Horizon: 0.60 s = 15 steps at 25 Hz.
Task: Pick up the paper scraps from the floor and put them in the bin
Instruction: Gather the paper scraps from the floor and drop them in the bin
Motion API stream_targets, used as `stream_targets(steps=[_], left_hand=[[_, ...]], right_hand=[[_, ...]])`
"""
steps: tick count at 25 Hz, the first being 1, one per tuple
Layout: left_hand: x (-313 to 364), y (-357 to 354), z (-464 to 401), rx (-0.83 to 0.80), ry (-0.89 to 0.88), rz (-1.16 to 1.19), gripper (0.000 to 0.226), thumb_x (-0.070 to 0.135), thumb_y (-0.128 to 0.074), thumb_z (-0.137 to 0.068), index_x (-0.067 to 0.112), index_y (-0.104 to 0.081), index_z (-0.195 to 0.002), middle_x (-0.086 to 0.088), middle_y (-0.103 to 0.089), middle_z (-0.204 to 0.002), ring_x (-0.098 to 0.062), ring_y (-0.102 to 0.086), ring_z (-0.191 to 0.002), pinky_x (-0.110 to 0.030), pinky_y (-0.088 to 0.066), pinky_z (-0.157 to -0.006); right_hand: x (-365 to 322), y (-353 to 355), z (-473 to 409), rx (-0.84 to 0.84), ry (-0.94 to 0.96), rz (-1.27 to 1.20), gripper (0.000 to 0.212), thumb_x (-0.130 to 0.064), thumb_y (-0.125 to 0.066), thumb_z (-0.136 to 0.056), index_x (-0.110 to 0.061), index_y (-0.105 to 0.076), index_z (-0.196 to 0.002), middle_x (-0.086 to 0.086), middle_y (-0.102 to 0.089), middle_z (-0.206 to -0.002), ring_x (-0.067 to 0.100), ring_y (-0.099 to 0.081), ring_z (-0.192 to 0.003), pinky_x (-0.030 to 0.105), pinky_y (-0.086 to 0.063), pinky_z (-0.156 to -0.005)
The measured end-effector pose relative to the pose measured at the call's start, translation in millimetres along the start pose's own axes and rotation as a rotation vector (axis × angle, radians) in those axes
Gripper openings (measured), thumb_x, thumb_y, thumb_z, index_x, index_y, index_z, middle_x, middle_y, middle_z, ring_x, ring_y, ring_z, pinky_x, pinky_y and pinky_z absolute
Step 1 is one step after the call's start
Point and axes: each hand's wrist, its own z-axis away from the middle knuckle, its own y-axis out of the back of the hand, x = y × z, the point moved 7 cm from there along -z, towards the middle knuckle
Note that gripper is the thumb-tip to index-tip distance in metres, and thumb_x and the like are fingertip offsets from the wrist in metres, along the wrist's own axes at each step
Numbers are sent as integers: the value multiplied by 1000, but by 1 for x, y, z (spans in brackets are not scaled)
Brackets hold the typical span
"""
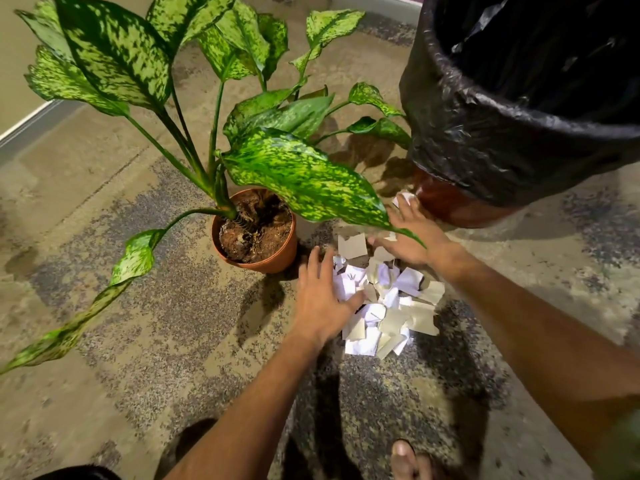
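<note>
Both hands, left hand point(320, 299) and right hand point(414, 237), lay spread flat around the paper scraps point(384, 303) heaped on the floor point(138, 306) beside the bin point(502, 133); none appeared lifted yet

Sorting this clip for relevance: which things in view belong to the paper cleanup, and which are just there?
Part of the job:
- paper scraps, heaped on the floor
- stray scrap by the bin's base
- bin with black liner
- left hand and right hand, fingers straight, on the heap's edges

Just there:
- potted plant
- skirting board
</note>
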Motion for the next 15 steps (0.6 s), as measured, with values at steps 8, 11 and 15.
stream_targets(steps=[8, 11, 15], left_hand=[[34, -40, 18, -263, -191, 55, 118, 50, -79, -68, 19, -2, -152, -1, -4, -160, -21, -6, -146, -46, -16, -120], [47, -44, 29, -262, -310, 90, 102, 47, -80, -68, 23, -22, -149, 0, -27, -153, -18, -28, -139, -44, -31, -114], [34, -19, 26, -121, -298, 26, 103, 65, -76, -64, 30, -27, -147, -1, -25, -155, -20, -25, -141, -40, -26, -115]], right_hand=[[-41, -40, 93, -12, 417, -111, 84, -79, -18, -81, -29, -45, -143, -6, -36, -154, 21, -24, -146, 34, -11, -120], [-26, -33, 123, -26, 381, -288, 45, -58, -53, -89, -33, -62, -126, -13, -53, -139, 8, -42, -133, 22, -22, -114], [25, -17, 152, 39, 164, -374, 72, -70, -63, -75, -49, -40, -139, -19, -32, -152, 5, -35, -137, 37, -32, -113]])
